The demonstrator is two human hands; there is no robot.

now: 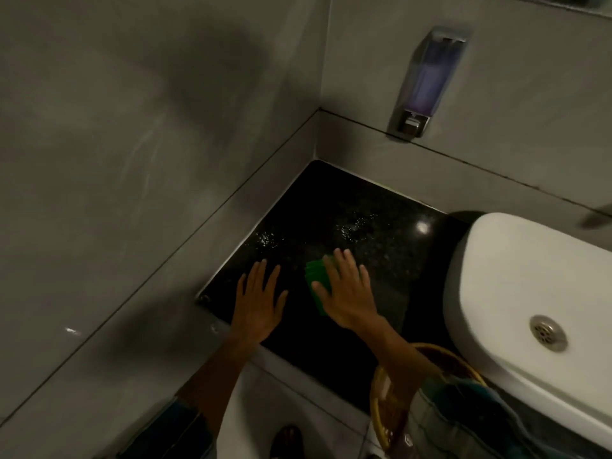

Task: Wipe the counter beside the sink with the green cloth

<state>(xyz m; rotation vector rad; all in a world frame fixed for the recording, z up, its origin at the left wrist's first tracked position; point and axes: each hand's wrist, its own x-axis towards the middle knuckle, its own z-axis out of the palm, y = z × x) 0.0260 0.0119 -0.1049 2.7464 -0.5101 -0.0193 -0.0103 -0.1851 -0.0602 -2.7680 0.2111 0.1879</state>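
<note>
- At far left, a grey tiled wall (132, 160) runs down to the counter's left edge and meets a second wall at the back corner.
- The left hand (260, 301) lies flat on the dark counter (347, 200) near its front left corner, fingers spread, palm down, holding nothing; it looks like a brace rather than a working hand.
- Just to its right, apart from it, the green cloth (316, 281) lies folded on the stone. Only its left strip shows, and the long axis of that strip runs roughly front to back, tilted a little toward the back corner.
- The right hand (347, 293) presses flat on top of the cloth with fingers extended, not curled around it, so the cloth is pinned under the palm rather than pinched.
- Pale droplets or specks (352, 228) lie beyond the fingertips toward the back, with a smaller patch (265, 240) ahead of the left hand. The unwiped marks therefore lie ahead of the cloth, and the right hand is the one placed to push it there.
- Further right, the white sink (530, 276) sits on the counter, its drain (548, 332) visible, well clear of the cloth.
- On the back wall above hangs a soap dispenser (427, 81).
- Low at right, a woven basket (397, 392) sits below the right forearm.
</note>
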